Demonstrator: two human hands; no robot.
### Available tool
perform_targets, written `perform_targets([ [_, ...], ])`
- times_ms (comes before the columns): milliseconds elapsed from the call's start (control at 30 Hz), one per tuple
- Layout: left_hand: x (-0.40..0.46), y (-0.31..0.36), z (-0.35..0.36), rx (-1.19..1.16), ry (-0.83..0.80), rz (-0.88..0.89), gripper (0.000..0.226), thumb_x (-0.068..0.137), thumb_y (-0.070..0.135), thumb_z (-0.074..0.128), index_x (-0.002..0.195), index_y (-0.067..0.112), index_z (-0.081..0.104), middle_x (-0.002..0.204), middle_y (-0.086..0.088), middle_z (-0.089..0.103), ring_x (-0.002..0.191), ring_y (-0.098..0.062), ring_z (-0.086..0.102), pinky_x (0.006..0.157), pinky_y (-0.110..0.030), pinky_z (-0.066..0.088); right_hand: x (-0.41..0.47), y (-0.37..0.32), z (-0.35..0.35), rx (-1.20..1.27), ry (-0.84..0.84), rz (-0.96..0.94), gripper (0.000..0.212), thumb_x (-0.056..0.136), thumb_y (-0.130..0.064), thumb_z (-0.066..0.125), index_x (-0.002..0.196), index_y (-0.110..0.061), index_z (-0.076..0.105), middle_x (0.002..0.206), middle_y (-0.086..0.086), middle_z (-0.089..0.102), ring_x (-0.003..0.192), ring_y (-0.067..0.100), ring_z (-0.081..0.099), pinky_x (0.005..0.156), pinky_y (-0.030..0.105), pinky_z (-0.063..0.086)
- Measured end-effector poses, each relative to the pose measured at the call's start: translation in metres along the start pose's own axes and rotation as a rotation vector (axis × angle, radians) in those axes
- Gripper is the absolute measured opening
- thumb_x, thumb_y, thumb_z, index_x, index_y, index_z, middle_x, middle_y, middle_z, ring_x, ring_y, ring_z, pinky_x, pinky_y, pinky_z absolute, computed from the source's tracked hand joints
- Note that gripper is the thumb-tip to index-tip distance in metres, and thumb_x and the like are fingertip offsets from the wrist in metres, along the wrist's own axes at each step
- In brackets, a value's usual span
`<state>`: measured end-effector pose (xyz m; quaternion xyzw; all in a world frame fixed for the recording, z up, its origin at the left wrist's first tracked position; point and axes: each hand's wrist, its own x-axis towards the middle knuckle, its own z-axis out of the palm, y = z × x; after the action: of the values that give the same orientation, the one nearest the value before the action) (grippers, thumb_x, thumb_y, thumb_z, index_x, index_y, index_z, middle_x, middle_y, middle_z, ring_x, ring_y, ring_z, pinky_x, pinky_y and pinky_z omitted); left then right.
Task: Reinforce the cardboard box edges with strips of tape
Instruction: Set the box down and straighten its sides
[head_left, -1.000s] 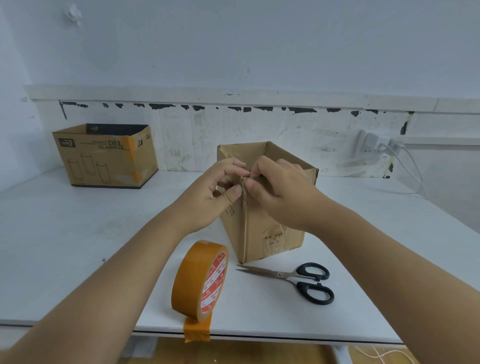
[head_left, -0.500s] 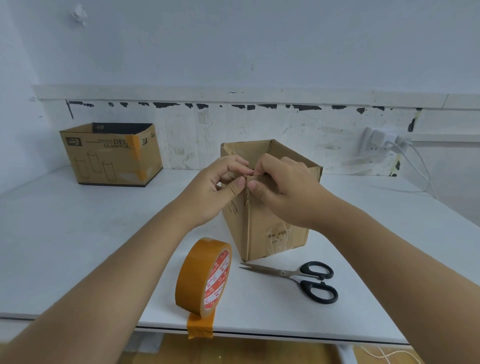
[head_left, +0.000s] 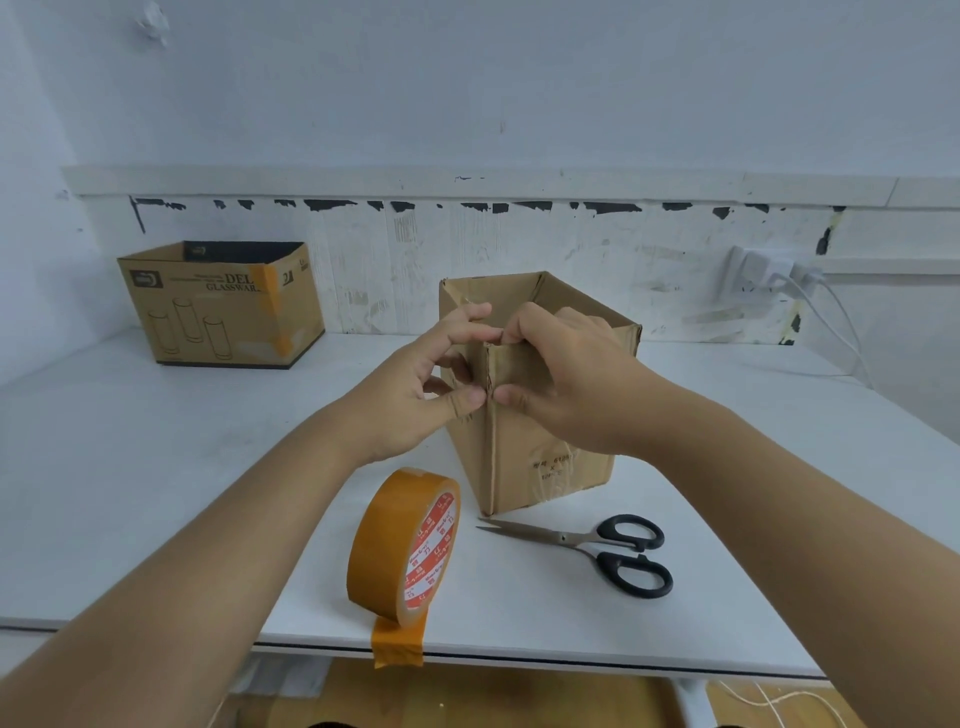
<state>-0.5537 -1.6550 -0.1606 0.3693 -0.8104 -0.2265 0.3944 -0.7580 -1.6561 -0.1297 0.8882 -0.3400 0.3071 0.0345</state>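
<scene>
An open brown cardboard box (head_left: 524, 467) stands upright mid-table, one vertical corner edge facing me. My left hand (head_left: 421, 389) and my right hand (head_left: 566, 384) press on either side of that corner near the top, thumbs meeting at the edge and forefingers at the rim. A strip of tape seems to lie along the corner under the fingers, hard to make out. A roll of orange-brown tape (head_left: 405, 551) stands on edge near the table's front, its loose end hanging over the edge. Black-handled scissors (head_left: 597, 545) lie closed to the right of the roll.
A second cardboard box (head_left: 218, 306) printed with glassware, bearing an orange tape strip, sits at the back left against the wall. A wall socket (head_left: 763, 275) with white cables is at the back right. The white table's (head_left: 156, 493) front edge runs just below the roll.
Both thumbs have slid a little down the corner edge while the forefingers stay at the rim. The box, roll and scissors have not moved.
</scene>
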Motion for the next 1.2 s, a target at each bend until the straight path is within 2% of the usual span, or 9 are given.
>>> perform_targets([
  [200,0.008,0.002,0.001,0.056,0.021,-0.019,0.056,0.091,0.013,0.063,0.119,0.055,0.04,0.143,0.033,0.027,0.098,0.007,0.049,0.083,-0.014,0.044,0.006,0.001,0.005,-0.013,0.028,0.033,0.035,0.081,-0.035,0.068,0.093,-0.026,0.037,0.072,-0.024,0.035,0.08,0.017,0.041,0.077,0.029,0.025],
  [400,0.012,-0.001,0.003,0.103,0.03,-0.046,0.055,0.091,0.012,0.062,0.123,0.049,0.036,0.148,0.021,0.026,0.106,0.0,0.047,0.084,-0.021,0.042,0.01,0.004,0.006,-0.081,0.01,0.044,0.034,0.082,-0.034,0.067,0.094,-0.024,0.038,0.071,-0.024,0.031,0.078,0.017,0.038,0.075,0.03,0.023],
  [533,0.01,0.0,0.004,0.114,0.033,-0.045,0.059,0.092,0.014,0.061,0.12,0.057,0.032,0.147,0.025,0.023,0.106,0.007,0.046,0.084,-0.017,0.041,0.009,0.004,0.006,-0.097,-0.005,0.039,0.031,0.083,-0.034,0.066,0.097,-0.022,0.04,0.073,-0.025,0.029,0.078,0.018,0.038,0.075,0.03,0.022],
  [633,0.011,0.002,0.004,0.14,0.025,-0.058,0.059,0.092,0.016,0.062,0.119,0.059,0.031,0.145,0.028,0.021,0.102,0.015,0.045,0.088,-0.023,0.041,0.011,0.003,0.005,-0.115,-0.018,0.051,0.031,0.084,-0.035,0.065,0.098,-0.022,0.039,0.073,-0.025,0.029,0.079,0.018,0.038,0.075,0.03,0.022],
  [767,0.01,0.006,0.002,0.167,0.01,-0.074,0.059,0.092,0.019,0.061,0.117,0.062,0.03,0.149,0.027,0.02,0.104,0.006,0.048,0.092,-0.028,0.043,0.009,0.0,0.004,-0.144,-0.032,0.067,0.031,0.086,-0.037,0.062,0.103,-0.018,0.045,0.073,-0.021,0.031,0.08,0.018,0.038,0.075,0.03,0.023],
  [867,0.008,0.013,-0.004,0.181,-0.004,-0.109,0.059,0.092,0.023,0.062,0.114,0.069,0.033,0.153,0.027,0.017,0.099,0.007,0.053,0.083,-0.021,0.044,0.005,-0.003,0.003,-0.237,-0.041,0.06,0.032,0.089,-0.038,0.056,0.109,-0.014,0.048,0.091,-0.006,0.052,0.091,0.023,0.046,0.089,0.033,0.03],
  [967,0.007,0.019,-0.006,0.199,-0.004,-0.145,0.059,0.093,0.023,0.06,0.121,0.068,0.033,0.157,0.023,0.014,0.102,0.009,0.054,0.079,-0.014,0.042,0.002,-0.008,0.002,-0.369,-0.057,0.055,0.036,0.091,-0.039,0.05,0.115,-0.011,0.049,0.105,0.004,0.06,0.108,0.029,0.05,0.108,0.042,0.025],
  [1100,0.001,0.027,-0.003,0.18,0.052,-0.204,0.062,0.097,0.023,0.054,0.142,0.053,0.024,0.159,0.018,0.012,0.111,0.0,0.055,0.09,-0.017,0.039,0.001,-0.014,-0.003,-0.408,-0.09,0.106,0.044,0.092,-0.04,0.047,0.126,-0.013,0.045,0.118,0.004,0.057,0.122,0.03,0.044,0.113,0.044,0.022],
  [1200,-0.01,0.036,-0.003,0.179,0.141,-0.245,0.054,0.098,0.029,0.05,0.143,0.048,0.026,0.153,0.016,0.027,0.104,0.005,0.057,0.084,-0.012,0.035,-0.008,-0.023,-0.003,-0.359,0.0,0.12,0.045,0.089,-0.036,0.051,0.13,-0.017,0.047,0.129,0.003,0.051,0.128,0.03,0.037,0.111,0.043,0.023],
])
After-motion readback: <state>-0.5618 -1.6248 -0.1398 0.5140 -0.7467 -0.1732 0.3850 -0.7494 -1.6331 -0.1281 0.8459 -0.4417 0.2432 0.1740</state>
